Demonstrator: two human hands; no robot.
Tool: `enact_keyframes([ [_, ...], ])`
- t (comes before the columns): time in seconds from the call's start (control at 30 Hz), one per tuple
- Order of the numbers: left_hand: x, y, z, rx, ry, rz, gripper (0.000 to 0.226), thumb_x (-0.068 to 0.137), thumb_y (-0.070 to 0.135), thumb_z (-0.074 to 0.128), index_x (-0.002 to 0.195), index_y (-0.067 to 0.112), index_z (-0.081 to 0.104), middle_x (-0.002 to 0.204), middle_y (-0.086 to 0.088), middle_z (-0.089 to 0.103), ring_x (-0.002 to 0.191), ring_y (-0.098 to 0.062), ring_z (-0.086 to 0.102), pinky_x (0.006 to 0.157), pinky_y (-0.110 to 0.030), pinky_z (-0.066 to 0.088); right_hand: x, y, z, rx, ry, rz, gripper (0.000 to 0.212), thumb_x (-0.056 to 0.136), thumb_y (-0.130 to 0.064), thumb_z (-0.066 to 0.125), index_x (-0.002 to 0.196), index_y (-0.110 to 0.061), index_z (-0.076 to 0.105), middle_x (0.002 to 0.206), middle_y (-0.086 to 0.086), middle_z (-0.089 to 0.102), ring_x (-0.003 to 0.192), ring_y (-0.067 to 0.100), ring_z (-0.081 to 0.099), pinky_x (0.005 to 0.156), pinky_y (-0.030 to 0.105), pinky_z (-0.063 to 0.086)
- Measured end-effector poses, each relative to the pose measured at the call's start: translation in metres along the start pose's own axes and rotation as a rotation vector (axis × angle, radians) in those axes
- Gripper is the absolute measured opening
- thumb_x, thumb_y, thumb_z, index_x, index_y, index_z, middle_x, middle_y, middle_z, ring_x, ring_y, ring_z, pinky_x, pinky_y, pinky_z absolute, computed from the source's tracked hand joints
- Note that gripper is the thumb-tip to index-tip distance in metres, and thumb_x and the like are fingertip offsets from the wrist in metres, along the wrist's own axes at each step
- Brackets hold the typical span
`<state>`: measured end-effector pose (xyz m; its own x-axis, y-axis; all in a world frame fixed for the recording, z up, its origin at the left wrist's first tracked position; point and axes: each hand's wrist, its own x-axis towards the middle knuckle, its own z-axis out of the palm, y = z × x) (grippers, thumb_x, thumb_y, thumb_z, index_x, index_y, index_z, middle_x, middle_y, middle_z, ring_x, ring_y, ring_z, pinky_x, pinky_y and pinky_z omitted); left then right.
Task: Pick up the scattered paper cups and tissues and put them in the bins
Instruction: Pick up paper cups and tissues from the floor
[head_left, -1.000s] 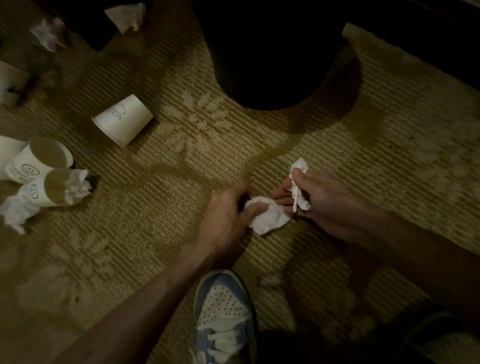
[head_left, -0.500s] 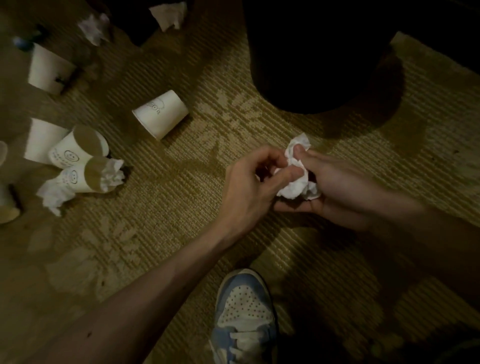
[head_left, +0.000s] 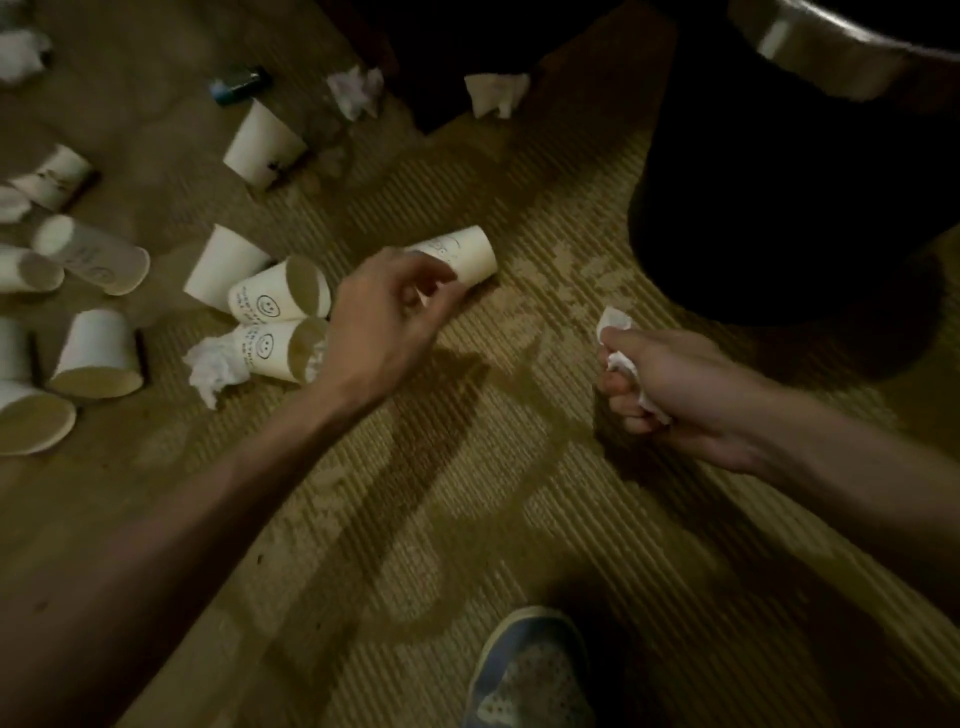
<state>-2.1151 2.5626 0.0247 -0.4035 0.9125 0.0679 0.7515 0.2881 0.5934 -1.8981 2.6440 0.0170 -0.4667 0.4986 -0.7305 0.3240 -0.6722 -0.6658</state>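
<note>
My right hand (head_left: 675, 384) grips crumpled white tissues (head_left: 615, 325) just above the carpet, in front of a dark round bin (head_left: 779, 197). My left hand (head_left: 384, 317) reaches left of centre, its fingers and thumb curled round the near end of a white paper cup (head_left: 465, 257) lying on its side. Just left of that hand lie two smiley-face cups (head_left: 270, 301), one with a tissue (head_left: 210, 366) beside it. Several more paper cups (head_left: 96, 353) and tissues (head_left: 496, 93) are scattered across the carpet to the left and at the back.
The bin's pale rim (head_left: 831, 67) shows at the top right. A small blue-ended dark object (head_left: 239, 85) lies at the back left. My blue and white shoe (head_left: 530, 675) stands at the bottom centre on the patterned carpet (head_left: 519, 493).
Both hands were bunching tissues together; now the right hand alone holds them and has drawn right. The left hand has moved left to the paper cup. The view has shifted left.
</note>
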Motion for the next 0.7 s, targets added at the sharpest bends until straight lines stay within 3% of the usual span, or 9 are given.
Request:
enact_keyframes([
  [0.1, 0.006, -0.042, -0.031, 0.254, -0.081, 0.004, 0.017, 0.091, 0.028, 0.066, 0.102, 0.017, 0.073, 0.096, -0.003, 0.067, 0.086, -0.018, 0.059, 0.070, -0.035, 0.050, 0.010, -0.024, 0.020, -0.149, -0.040, -0.005, 0.027, 0.103, -0.030, 0.043, 0.079, -0.018, 0.048, 0.058, -0.002, 0.040, 0.041, 0.007, 0.031, 0.036, 0.019, 0.025],
  [0.2, -0.002, -0.075, -0.049, 0.587, -0.313, 0.053, 0.025, 0.093, 0.030, 0.062, 0.113, 0.018, 0.071, 0.111, -0.009, 0.066, 0.104, -0.027, 0.054, 0.082, -0.043, 0.048, 0.016, -0.044, 0.045, -0.262, -0.079, 0.013, 0.029, 0.103, -0.032, 0.043, 0.079, -0.018, 0.052, 0.059, -0.001, 0.044, 0.044, 0.007, 0.037, 0.039, 0.020, 0.029],
  [0.3, -0.015, -0.083, -0.048, 0.910, -0.510, 0.030, 0.046, 0.098, 0.040, 0.051, 0.138, 0.018, 0.048, 0.129, -0.011, 0.056, 0.118, -0.029, 0.046, 0.092, -0.041, 0.041, 0.011, -0.053, 0.066, -0.328, -0.151, 0.052, 0.030, 0.103, -0.032, 0.043, 0.080, -0.017, 0.054, 0.061, -0.001, 0.047, 0.043, 0.006, 0.040, 0.038, 0.020, 0.031],
  [0.43, -0.018, -0.082, -0.029, 1.071, -0.458, -0.053, 0.062, 0.100, 0.032, 0.048, 0.152, 0.014, 0.019, 0.135, -0.014, 0.053, 0.125, -0.030, 0.042, 0.095, -0.042, 0.038, 0.012, -0.056, 0.069, -0.402, -0.193, 0.035, 0.033, 0.103, -0.035, 0.043, 0.078, -0.018, 0.057, 0.060, -0.003, 0.049, 0.047, 0.007, 0.041, 0.042, 0.021, 0.033],
  [0.5, -0.015, -0.085, -0.020, 1.104, -0.425, -0.100, 0.057, 0.099, 0.029, 0.048, 0.148, 0.013, 0.025, 0.133, -0.014, 0.055, 0.125, -0.030, 0.042, 0.094, -0.042, 0.037, 0.024, -0.053, 0.066, -0.396, -0.208, 0.046, 0.032, 0.103, -0.035, 0.043, 0.079, -0.018, 0.057, 0.061, -0.002, 0.049, 0.047, 0.008, 0.041, 0.044, 0.022, 0.032],
  [0.57, -0.013, -0.091, -0.014, 1.093, -0.423, -0.119, 0.039, 0.098, 0.028, 0.049, 0.135, 0.016, 0.044, 0.130, -0.010, 0.057, 0.125, -0.028, 0.042, 0.095, -0.042, 0.036, 0.040, -0.048, 0.065, -0.360, -0.215, 0.093, 0.030, 0.102, -0.033, 0.045, 0.080, -0.017, 0.056, 0.061, -0.001, 0.048, 0.046, 0.008, 0.040, 0.042, 0.021, 0.030],
  [0.7, -0.020, -0.098, -0.017, 0.835, -0.345, -0.080, 0.027, 0.098, 0.030, 0.051, 0.123, 0.023, 0.060, 0.120, -0.005, 0.063, 0.117, -0.024, 0.050, 0.093, -0.040, 0.036, 0.068, -0.037, 0.077, -0.217, -0.212, 0.202, 0.027, 0.103, -0.031, 0.046, 0.084, -0.014, 0.056, 0.058, 0.001, 0.049, 0.045, 0.009, 0.042, 0.037, 0.020, 0.030],
])
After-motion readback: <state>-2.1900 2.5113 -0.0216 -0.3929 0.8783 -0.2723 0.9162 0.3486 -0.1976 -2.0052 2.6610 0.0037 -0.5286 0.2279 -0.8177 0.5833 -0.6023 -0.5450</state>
